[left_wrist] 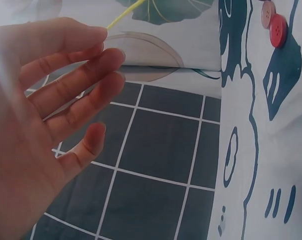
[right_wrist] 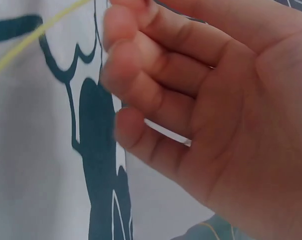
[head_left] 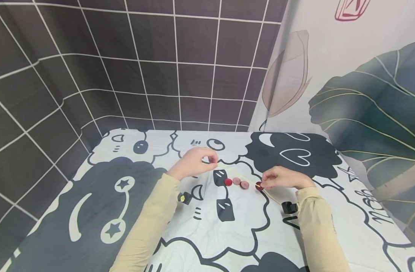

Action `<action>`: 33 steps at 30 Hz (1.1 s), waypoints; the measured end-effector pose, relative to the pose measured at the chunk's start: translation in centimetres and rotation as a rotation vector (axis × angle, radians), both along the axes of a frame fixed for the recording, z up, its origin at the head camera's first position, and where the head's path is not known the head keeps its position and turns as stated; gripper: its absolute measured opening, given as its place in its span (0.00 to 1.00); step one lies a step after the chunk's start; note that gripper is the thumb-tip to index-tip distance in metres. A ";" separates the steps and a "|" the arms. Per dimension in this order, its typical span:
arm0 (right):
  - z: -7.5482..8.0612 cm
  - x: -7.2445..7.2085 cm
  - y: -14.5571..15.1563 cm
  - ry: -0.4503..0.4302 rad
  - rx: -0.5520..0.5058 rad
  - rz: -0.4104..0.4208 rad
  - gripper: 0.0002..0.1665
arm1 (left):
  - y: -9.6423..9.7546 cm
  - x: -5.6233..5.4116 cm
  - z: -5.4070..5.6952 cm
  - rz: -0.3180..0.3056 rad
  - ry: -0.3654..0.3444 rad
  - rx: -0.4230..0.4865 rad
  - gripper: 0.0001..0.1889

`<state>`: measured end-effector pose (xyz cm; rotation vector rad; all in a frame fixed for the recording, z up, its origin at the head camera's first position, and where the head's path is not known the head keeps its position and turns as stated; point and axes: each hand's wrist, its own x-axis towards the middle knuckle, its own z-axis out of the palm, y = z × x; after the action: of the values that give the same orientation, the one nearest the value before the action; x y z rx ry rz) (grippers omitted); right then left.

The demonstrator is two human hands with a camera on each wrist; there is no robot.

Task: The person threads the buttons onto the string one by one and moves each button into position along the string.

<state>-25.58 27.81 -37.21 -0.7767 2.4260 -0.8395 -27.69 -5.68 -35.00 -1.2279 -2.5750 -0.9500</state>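
A thin yellow string [head_left: 242, 176] runs slantwise between the two hands, above the table. My left hand [head_left: 197, 162] pinches one end between thumb and forefinger, with the other fingers loosely bent in the left wrist view. At the right, my right hand [head_left: 283, 176] pinches a dark red button [head_left: 259, 186] by its edge, where the string meets it. From there the string's loose tail hangs toward the right wrist. Between the hands a bright red button [head_left: 228, 182] and two pink buttons, one left [head_left: 236, 181] and one right [head_left: 244, 184], lie in a row.
A white cloth [head_left: 241, 234] with black cartoon drawings covers the table. Behind it rises a dark grid-patterned curtain [head_left: 153, 75], with a leaf-print curtain [head_left: 374, 113] at the right. A small black camera [head_left: 289, 207] sits at the right wrist.
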 end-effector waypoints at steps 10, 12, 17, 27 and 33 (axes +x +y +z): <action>-0.4 0.3 0.8 -0.145 0.050 -0.017 0.12 | -0.5 0.0 0.2 0.032 -0.012 0.004 0.05; -0.2 0.3 0.9 -0.157 0.068 -0.035 0.12 | -0.5 0.0 0.3 0.035 -0.017 0.008 0.05; -0.1 0.5 1.1 -0.187 0.121 -0.083 0.11 | -0.5 0.0 0.4 0.037 -0.027 0.003 0.05; -0.5 1.0 1.7 -0.235 0.153 -0.146 0.11 | -0.5 0.3 0.3 0.050 0.004 -0.008 0.05; 0.2 0.8 1.9 -0.069 0.182 -0.128 0.12 | -0.2 0.3 0.5 0.045 0.014 -0.007 0.04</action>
<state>-24.81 29.68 -36.96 -0.5215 2.4685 -0.6685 -27.34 -5.91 -34.53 -1.1684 -2.5863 -0.9207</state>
